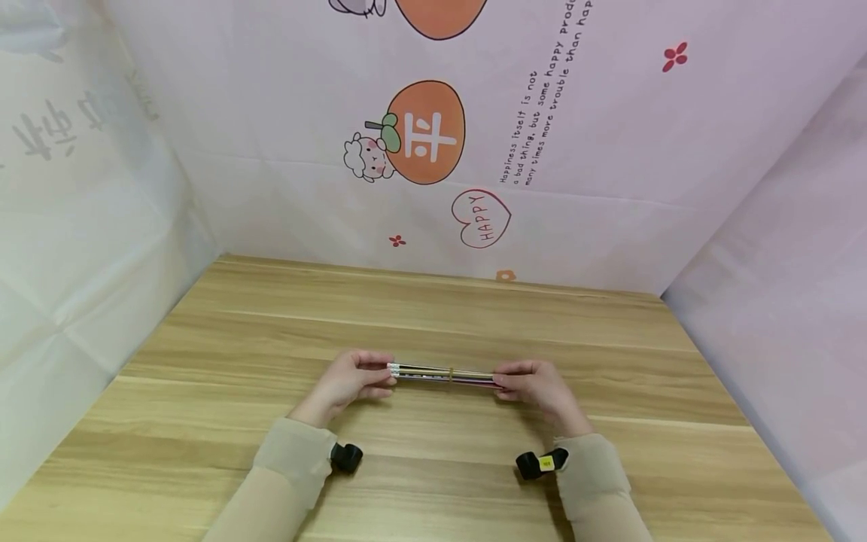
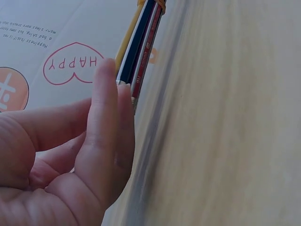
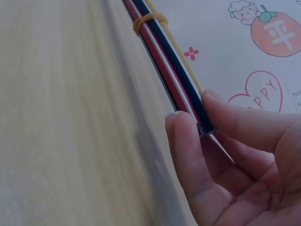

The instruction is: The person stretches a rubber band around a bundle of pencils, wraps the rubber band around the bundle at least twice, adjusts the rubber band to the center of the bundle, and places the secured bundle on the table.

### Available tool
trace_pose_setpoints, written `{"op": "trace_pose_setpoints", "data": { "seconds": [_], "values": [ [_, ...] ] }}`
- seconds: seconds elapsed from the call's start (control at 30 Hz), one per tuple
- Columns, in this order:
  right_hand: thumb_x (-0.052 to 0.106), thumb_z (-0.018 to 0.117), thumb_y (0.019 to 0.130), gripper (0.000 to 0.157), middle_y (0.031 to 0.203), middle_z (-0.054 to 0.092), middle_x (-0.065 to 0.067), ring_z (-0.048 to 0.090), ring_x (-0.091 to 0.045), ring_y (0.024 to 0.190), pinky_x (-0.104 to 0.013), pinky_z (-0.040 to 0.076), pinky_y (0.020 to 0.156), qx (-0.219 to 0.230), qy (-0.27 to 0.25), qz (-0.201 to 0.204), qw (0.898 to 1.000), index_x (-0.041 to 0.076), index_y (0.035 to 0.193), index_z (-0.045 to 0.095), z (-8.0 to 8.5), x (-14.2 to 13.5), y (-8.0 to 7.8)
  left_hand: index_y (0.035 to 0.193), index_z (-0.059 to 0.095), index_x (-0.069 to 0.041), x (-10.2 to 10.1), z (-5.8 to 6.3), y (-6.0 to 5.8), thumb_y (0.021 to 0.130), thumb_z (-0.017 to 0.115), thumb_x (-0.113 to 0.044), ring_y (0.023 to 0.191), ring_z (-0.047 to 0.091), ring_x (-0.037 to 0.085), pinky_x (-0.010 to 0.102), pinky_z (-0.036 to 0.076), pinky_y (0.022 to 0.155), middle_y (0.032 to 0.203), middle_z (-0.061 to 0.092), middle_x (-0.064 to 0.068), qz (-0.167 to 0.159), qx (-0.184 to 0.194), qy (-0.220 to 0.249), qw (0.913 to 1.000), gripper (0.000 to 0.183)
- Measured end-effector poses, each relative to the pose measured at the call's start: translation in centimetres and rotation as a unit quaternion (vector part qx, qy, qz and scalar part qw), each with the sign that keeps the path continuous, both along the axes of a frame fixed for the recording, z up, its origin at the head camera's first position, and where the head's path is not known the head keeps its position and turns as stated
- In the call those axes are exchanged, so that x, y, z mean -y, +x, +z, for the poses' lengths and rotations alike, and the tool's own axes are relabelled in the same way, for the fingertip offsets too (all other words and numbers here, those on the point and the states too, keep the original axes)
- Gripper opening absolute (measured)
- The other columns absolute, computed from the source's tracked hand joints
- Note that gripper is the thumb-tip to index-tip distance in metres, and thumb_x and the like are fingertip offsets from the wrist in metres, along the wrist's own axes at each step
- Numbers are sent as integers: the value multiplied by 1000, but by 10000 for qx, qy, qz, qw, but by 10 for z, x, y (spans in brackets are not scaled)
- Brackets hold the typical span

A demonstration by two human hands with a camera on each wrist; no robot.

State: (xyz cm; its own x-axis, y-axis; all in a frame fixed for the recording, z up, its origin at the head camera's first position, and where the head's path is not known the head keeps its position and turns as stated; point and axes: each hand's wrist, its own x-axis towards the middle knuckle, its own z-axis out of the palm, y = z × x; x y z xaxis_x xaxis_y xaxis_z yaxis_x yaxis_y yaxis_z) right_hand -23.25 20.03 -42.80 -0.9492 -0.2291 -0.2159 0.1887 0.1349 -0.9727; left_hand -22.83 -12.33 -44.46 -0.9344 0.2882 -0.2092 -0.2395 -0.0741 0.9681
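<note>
A bundle of pencils (image 1: pixel 427 373) lies level between the two hands in the head view, with a tan rubber band (image 1: pixel 451 374) wound round its middle. Dark blue, red and yellow barrels show in the right wrist view, where the rubber band (image 3: pixel 149 21) is doubled over them. My left hand (image 1: pixel 354 380) pinches the left end, where silvery tips show, between thumb and fingers. At the opposite end my right hand (image 1: pixel 535 385) pinches the bundle the same way. Fingers of the left hand (image 2: pixel 101 141) hide part of their end in the left wrist view.
A wood-grain table (image 1: pixel 433 482) spreads under both hands. White printed cloth (image 1: pixel 284 135) stands behind and at both sides, meeting the table along its edges. Each wrist wears a beige band with a small black camera (image 1: pixel 347 458).
</note>
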Motion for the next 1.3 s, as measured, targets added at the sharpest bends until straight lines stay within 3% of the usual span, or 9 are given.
{"op": "trace_pose_setpoints", "data": {
  "seconds": [0.5,0.83,1.03,1.3],
  "values": [
    [-7,62,83,34,88,67,-8,66,-14,73,-26,55,71,192,-129,-17,9997,-22,112,53,-9,0,-2,127,46,12,-1,1,3,89,49,12,87,64,21,37,55,78,123,48,28,-163,236,-102,9995,39],
    [-7,64,81,32,79,67,-6,66,-14,68,-25,56,66,246,-197,-98,9995,-21,109,55,-10,0,-2,125,47,14,-2,3,2,91,47,9,85,65,20,35,55,77,106,58,23,-224,252,-228,9992,35],
    [-5,65,81,33,78,67,-5,66,-14,67,-25,56,65,233,-196,-56,9995,-20,109,55,-12,-2,-2,127,46,12,-2,1,0,92,47,6,86,65,21,35,55,77,109,57,23,-233,271,-267,9990,36],
    [8,63,87,39,92,67,-9,66,-17,71,-27,56,66,181,23,-201,9996,-17,116,52,-11,-9,-3,126,47,11,3,1,1,93,50,-1,80,64,20,37,56,75,108,58,23,-155,192,-444,9987,36]
  ]
}}
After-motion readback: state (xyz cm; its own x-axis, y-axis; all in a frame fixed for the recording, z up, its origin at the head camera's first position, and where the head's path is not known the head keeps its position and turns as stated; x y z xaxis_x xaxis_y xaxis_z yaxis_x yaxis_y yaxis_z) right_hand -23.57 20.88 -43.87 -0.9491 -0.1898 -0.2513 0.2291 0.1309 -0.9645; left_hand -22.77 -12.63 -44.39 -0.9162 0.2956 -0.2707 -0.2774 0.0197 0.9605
